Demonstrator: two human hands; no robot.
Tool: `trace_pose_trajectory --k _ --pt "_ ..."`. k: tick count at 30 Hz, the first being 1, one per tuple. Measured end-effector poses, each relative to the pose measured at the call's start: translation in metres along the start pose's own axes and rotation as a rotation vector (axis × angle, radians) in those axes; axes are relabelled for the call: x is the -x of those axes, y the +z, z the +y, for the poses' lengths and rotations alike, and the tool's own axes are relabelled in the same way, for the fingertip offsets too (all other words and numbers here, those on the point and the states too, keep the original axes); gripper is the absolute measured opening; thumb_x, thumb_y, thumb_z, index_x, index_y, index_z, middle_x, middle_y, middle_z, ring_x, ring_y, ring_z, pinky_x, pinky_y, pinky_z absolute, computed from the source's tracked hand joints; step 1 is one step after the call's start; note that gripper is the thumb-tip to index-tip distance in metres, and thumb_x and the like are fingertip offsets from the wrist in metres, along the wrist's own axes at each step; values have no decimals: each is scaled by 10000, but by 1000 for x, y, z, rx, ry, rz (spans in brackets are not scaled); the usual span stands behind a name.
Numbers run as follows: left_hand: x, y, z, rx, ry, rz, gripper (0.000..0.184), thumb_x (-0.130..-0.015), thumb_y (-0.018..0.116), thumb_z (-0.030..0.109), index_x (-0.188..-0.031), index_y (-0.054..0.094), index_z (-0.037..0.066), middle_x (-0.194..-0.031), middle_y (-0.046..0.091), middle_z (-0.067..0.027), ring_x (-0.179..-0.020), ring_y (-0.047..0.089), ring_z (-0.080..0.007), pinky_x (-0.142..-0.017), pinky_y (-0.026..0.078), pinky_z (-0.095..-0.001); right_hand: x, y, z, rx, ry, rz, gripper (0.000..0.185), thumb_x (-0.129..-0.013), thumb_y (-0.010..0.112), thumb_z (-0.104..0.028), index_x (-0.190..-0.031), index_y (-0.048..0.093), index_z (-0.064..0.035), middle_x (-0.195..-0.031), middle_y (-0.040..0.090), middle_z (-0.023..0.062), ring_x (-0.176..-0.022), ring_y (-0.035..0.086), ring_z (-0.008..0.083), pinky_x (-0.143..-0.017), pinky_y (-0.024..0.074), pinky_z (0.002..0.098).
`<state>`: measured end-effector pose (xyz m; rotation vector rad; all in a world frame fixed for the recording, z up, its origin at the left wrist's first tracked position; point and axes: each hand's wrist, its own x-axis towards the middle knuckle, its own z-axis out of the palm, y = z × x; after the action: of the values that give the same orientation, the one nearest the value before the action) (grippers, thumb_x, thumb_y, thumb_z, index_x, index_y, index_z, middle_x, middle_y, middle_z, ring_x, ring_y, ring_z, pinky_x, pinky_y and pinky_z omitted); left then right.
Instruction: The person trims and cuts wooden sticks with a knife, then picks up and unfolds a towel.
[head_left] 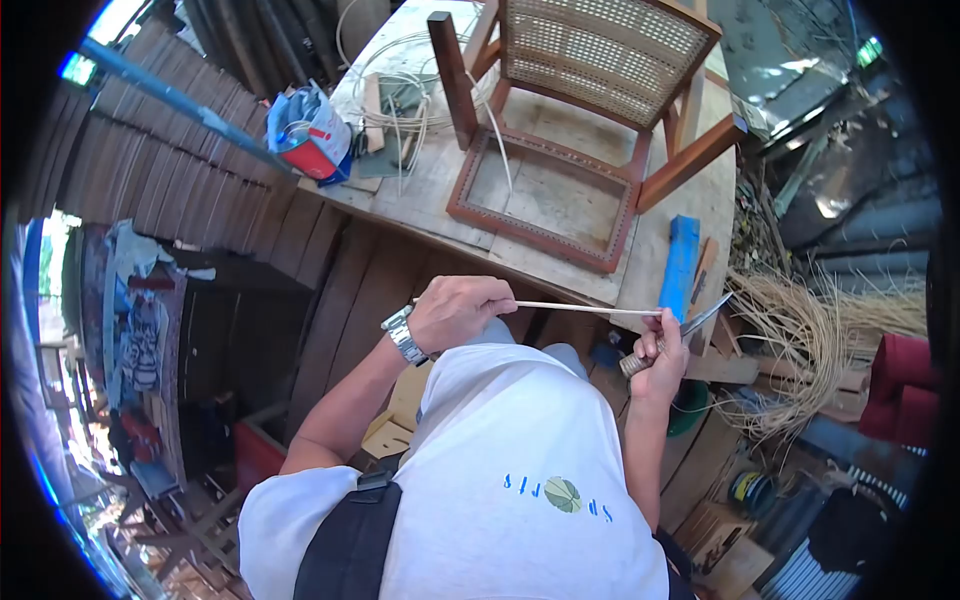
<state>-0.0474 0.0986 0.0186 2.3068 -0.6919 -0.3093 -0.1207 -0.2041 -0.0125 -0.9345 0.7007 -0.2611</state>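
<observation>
My left hand (460, 312), with a metal watch on its wrist, is closed around one end of a thin pale cane strip (570, 306). The strip runs straight across in front of my shirt to my right hand (662, 358), whose thumb and fingertips pinch its other end. That same hand also grips a knife (708, 314), its blade pointing up and to the right and its ribbed handle showing below the fingers. Beyond my hands, a wooden chair frame (540, 246) with a woven cane back (595, 55) lies on the table (410, 200).
A blue block (682, 262) lies at the table's right edge. At the back left stand a red and blue container (313, 150) and coiled cane strands (405, 60). A heap of loose cane fibres (815, 350) spreads at the right, near a dark red cloth (903, 392).
</observation>
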Motion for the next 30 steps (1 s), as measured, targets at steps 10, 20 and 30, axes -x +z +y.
trace_pose_trajectory --k 10,20,30 --pt "41 9 27 -68 -135 215 146 -888 707 231 -876 716 86 -762 680 -72 -681 664 -251 -607 517 -339 -23 -24 -13 95 -61 -34 173 -975 654 -221 -1006 658 -51 -841 686 46 -512 428 43 -472 356 224" --pt "54 58 49 1203 -511 850 243 -968 670 159 -1160 623 17 -1041 735 -123 -844 727 -184 -779 604 -306 -19 -37 -3 16 32 -106 141 -980 645 -207 -991 638 -67 -862 704 80 -488 429 52 -448 352 227" --pt "34 100 65 1557 -329 1062 318 -1042 520 357 -996 605 54 -997 719 -143 -982 718 -312 -886 594 -431 -38 -76 10 -105 267 -122 154 -955 677 -181 -993 651 -34 -916 698 94 -540 436 60 -495 374 232"
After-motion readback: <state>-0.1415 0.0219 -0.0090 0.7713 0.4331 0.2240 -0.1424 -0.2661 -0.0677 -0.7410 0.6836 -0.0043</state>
